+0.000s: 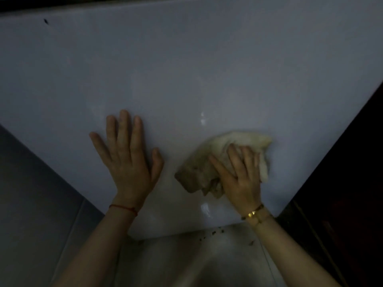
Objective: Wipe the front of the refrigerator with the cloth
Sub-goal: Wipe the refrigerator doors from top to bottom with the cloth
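The refrigerator front (186, 69) is a smooth pale grey-white panel that fills most of the view, seen from above in dim light. My left hand (129, 156) lies flat on it with fingers spread and holds nothing. To its right, my right hand (240, 175) presses a crumpled beige cloth (203, 172) against the lower part of the panel. The cloth bulges out to the left of and above my fingers. Wet streaks glint on the panel above and below the cloth.
A tiled floor (186, 262) with some dark crumbs (215, 233) lies below the refrigerator's bottom edge. A grey tiled wall (31, 193) stands at the left and dark furniture (342, 193) at the right. A small dark mark (46, 21) sits high on the panel.
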### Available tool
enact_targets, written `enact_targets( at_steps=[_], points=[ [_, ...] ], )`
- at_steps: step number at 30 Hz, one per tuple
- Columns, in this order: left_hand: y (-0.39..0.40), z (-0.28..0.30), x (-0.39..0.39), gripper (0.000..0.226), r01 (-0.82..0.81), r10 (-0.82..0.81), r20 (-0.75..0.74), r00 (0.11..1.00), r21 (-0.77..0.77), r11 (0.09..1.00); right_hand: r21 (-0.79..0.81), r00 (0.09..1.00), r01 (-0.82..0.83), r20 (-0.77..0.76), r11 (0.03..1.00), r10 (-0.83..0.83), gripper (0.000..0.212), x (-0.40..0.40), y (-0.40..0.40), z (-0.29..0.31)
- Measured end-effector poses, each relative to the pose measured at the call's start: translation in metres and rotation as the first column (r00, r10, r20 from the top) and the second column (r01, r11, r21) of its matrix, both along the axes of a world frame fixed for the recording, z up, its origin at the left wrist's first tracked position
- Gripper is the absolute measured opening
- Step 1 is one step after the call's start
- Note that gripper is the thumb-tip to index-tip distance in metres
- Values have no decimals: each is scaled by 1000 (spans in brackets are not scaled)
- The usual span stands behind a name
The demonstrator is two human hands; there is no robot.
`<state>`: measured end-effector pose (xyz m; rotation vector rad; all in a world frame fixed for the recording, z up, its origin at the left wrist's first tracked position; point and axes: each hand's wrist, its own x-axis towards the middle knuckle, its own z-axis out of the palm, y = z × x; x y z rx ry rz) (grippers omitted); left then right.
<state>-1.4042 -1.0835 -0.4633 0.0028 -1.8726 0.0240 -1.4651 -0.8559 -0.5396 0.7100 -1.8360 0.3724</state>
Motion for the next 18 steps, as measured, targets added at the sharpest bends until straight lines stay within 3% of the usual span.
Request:
enact_targets(
  at_steps=[2,4,6,9,12,15,18],
  points=[
    [-2,0,0,65,8,-8,1,1000,-27,1000,3,993,35,114,999,-36,52,6,11,-34],
    [-3,0,1,67,10,-10,-1,1000,-48,999,-117,959,84,280,990,-48,47,11,25,-49],
    [-1,-1,1,62,5,-5,-1,1000,-37,999,-254,940,83,342,964,9,44,9,34,-39],
    [0,1,1,58,-13,13,10,1000,-6,1000,-405,957,57,281,912,65,48,2,25,11],
    [0,2,0,59,-18,18,20,1000,-5,1000,-411,977,55,210,910,36,48,0,10,41],
    [0,1,1,59,-26,26,22,999,-16,1000,-365,981,47,191,930,25,50,4,6,30],
    [0,1,1,60,-21,22,13,1000,-30,999,-428,967,41,243,903,72,49,7,5,11]
  ],
)
